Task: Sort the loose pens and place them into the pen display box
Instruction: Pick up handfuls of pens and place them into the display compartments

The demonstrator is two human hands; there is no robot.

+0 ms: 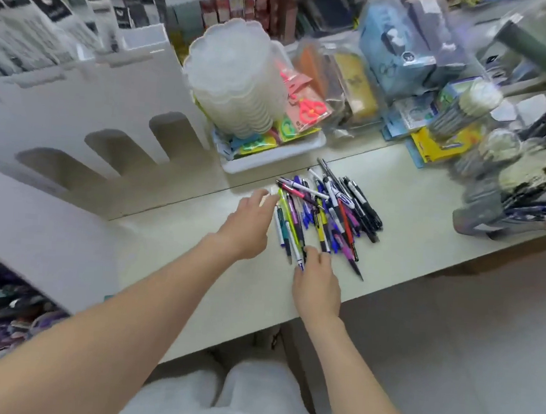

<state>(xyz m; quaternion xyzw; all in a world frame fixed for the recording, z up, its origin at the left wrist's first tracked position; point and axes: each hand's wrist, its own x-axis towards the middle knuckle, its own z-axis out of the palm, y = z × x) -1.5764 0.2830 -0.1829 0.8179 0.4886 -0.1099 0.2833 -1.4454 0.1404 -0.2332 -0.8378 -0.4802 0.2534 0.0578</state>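
Observation:
A pile of loose pens [331, 208] in blue, purple, yellow, red and black lies on the pale table [412, 225]. My left hand [247, 224] reaches to the pile's left edge, its fingertips touching the upper ends of a yellow-green pen [286, 209] and a white one. My right hand [316, 283] sits at the near end of the pile, fingers curled and pinching the tips of a few pens there. A white tiered cardboard display box [84, 117] with arched cut-outs stands to the left.
A white tray [279, 156] holding a stack of translucent lids and packaged scissors stands behind the pens. Packaged stationery and pen holders crowd the back right. Shelves of goods line the back. The table's front edge runs just under my right wrist.

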